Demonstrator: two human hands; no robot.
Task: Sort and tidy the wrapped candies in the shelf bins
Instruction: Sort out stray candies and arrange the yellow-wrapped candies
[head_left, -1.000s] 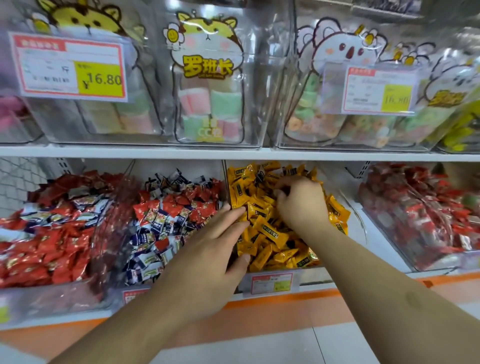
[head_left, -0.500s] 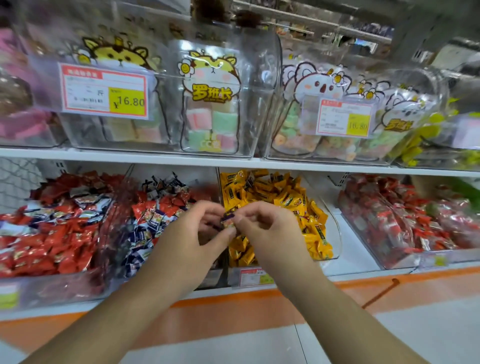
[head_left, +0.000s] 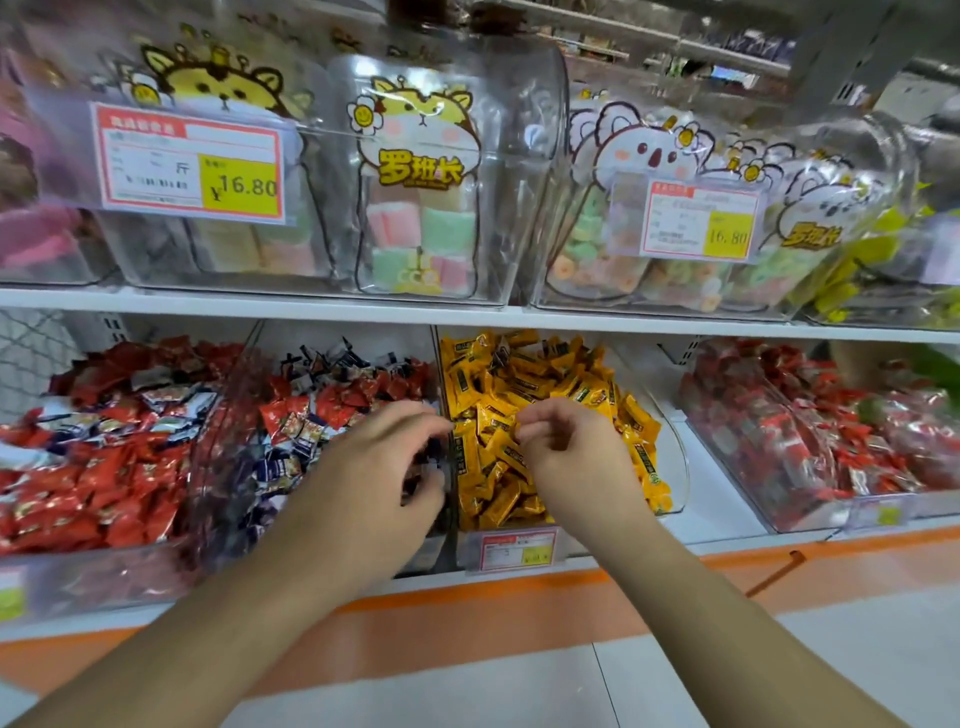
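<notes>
Head view is showing both bare forearms reaching toward the lower shelf of a shop display. The left hand is hovering over the front of the clear plastic bin of red and dark-blue wrapped candies, its fingers curling downward; something small and dark is blurring at its fingertips, but whether the hand is actually holding it cannot be told. The right hand is hanging just beside it, over the clear plastic bin of yellow wrapped candies, with its fingers loosely curling and thumb near the forefinger; whether anything is sitting between them cannot be told either. The two hands are lying close together yet not touching, with the bins' clear divider wall running between them.

Further out from the left hand, a clear bin of red and white wrapped candies is sitting on the same shelf. Out past the right hand, another clear bin of red wrapped sweets is standing apart from the yellow one. Just below the right hand, a small red-and-yellow price label is hanging on the yellow bin's front. Above both hands, the white shelf board is carrying clear tubs with cartoon-animal bags of pastel marshmallows and a red-framed price tag reading 16.80.
</notes>
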